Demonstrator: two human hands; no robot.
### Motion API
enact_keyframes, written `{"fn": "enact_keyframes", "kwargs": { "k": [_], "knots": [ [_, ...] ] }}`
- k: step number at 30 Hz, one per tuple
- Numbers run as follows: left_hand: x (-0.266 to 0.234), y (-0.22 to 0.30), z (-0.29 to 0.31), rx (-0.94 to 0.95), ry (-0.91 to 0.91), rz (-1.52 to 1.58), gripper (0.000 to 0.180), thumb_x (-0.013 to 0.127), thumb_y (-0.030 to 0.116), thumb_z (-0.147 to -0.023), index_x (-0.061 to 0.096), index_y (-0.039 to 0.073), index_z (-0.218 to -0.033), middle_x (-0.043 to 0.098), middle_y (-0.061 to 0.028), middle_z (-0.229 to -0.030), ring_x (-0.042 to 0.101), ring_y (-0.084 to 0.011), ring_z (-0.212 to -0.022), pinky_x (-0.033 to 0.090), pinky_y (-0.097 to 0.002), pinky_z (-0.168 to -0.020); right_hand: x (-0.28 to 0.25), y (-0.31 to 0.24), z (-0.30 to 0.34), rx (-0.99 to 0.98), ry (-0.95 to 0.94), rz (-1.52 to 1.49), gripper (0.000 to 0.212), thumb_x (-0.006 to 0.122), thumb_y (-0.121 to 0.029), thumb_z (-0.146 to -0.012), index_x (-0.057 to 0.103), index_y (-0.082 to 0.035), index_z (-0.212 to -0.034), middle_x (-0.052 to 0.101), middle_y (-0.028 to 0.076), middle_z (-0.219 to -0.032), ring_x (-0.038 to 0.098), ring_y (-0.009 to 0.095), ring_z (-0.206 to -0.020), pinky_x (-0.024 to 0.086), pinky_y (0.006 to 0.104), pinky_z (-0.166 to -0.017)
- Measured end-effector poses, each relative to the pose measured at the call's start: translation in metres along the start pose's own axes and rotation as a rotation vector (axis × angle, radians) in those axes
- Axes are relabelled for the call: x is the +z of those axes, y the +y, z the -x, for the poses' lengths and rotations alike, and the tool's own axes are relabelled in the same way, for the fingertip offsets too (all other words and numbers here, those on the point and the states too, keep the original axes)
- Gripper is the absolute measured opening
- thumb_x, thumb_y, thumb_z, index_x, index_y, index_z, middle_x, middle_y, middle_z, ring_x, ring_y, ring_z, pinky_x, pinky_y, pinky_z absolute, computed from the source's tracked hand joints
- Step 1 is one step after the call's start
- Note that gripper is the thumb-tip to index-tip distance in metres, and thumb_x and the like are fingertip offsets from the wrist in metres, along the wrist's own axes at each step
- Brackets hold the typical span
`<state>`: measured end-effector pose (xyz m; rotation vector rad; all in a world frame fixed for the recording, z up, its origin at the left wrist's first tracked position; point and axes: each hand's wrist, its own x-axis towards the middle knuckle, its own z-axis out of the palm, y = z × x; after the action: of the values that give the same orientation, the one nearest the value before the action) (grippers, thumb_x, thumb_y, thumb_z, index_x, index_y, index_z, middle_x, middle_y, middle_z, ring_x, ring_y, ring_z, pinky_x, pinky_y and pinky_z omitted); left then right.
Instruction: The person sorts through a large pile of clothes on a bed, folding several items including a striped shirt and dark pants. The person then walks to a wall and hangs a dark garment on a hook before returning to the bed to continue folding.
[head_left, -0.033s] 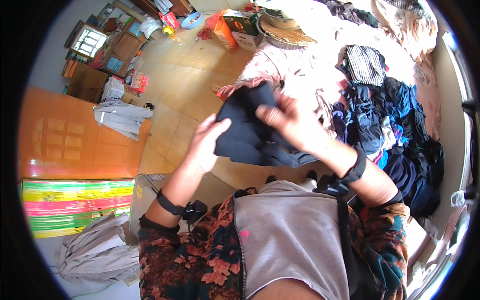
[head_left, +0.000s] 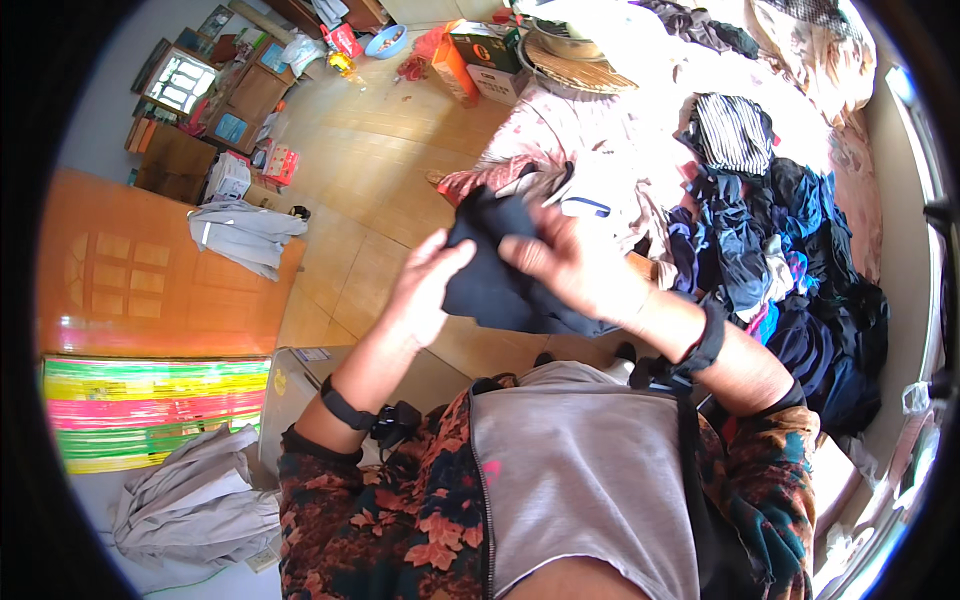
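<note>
A black garment [head_left: 492,285] is held up in front of my body, folded into a bunch; its exact kind cannot be made out. My left hand [head_left: 420,288] grips its left edge, thumb on top and fingers behind the cloth. My right hand [head_left: 585,262] holds the upper right part, thumb pressed over the fabric and fingers slightly blurred. Beyond the garment lies the edge of a bed with a pink-patterned sheet [head_left: 520,130]. A folded black-and-white striped garment [head_left: 735,132] rests on the bed, above a heap of dark clothes [head_left: 735,245].
At the bed's far end are a straw hat [head_left: 575,68] and cardboard boxes [head_left: 495,70]. A blue basin [head_left: 385,41] stands on the tiled floor [head_left: 375,150]. To the left are an orange wooden panel [head_left: 110,270], a grey jacket [head_left: 245,235] and a colourful striped surface [head_left: 150,410].
The black garment is bunched narrower, and its left edge has shifted right with my left hand. More pale cloth shows on the bed behind it.
</note>
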<state>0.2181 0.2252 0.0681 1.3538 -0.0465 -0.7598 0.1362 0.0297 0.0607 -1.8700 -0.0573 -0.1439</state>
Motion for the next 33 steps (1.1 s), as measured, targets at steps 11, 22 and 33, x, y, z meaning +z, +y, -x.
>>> {"fn": "enact_keyframes", "kwargs": {
  "k": [11,22,33],
  "knots": [
    [-0.043,0.006,0.008,0.169,-0.149,-0.176,0.031,0.065,0.007,-0.086,0.059,-0.002,-0.115,0.066,-0.0063,-0.102,0.063,-0.0115,-0.086,0.051,-0.0258,-0.08,0.021,0.019,0.036,-0.101,-0.391,-0.028,0.043,0.062,-0.01,-0.088,0.054,0.0,-0.128,0.061,0.016,-0.118,0.061,0.026,-0.108,0.048,0.0339,-0.094],
    [-0.127,0.159,0.068,0.853,0.43,0.023,0.036,0.059,0.021,-0.091,0.059,0.004,-0.123,0.065,-0.0108,-0.118,0.062,-0.0252,-0.109,0.05,-0.0442,-0.092,-0.131,0.134,0.133,0.482,0.4,-0.088,0.035,0.057,-0.023,-0.096,0.059,-0.001,-0.124,0.069,0.007,-0.098,0.064,0.012,-0.087,0.05,0.026,-0.08],
    [-0.135,0.255,0.16,1.162,0.667,-0.25,0.034,0.064,0.012,-0.088,0.057,-0.001,-0.119,0.065,-0.0121,-0.112,0.063,-0.0229,-0.102,0.051,-0.0363,-0.089,-0.157,0.201,0.119,0.454,0.376,-0.283,0.035,0.058,-0.029,-0.096,0.061,-0.005,-0.121,0.067,0.002,-0.093,0.063,0.011,-0.084,0.049,0.0252,-0.079]
  ]
}}
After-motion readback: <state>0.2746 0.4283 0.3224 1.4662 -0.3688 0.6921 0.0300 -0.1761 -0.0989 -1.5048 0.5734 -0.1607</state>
